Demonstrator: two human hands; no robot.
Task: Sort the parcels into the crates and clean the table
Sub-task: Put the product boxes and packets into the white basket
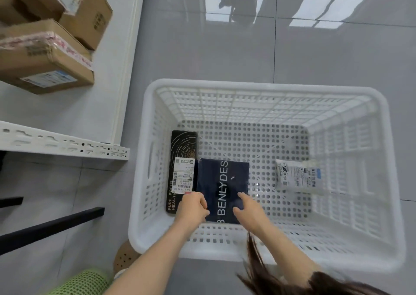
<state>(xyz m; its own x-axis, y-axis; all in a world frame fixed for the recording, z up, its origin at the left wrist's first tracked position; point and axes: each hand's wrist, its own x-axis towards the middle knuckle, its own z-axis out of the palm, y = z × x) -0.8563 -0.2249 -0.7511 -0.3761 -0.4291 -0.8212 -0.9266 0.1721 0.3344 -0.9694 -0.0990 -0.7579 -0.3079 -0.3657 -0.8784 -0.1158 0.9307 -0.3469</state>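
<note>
A white perforated crate (265, 85) stands on the floor below me. On its bottom lies a dark navy flat parcel (225, 180) printed "BENLYDES". My left hand (193, 207) has curled fingers gripping the parcel's near left edge. My right hand (247, 209) rests on the parcel's near right part with its fingers stretched out. A long black box (184, 147) with a white shipping label lies against the crate's left wall, touching the navy parcel. A small white pouch parcel (297, 177) lies apart at the right of the crate floor.
On the white table (105, 105) at the upper left sit several brown cardboard boxes, one taped (45, 56) and one further back (90, 18). A slotted white metal rail (67, 145) and black bars (51, 225) lie left of the crate. Grey floor tiles surround it.
</note>
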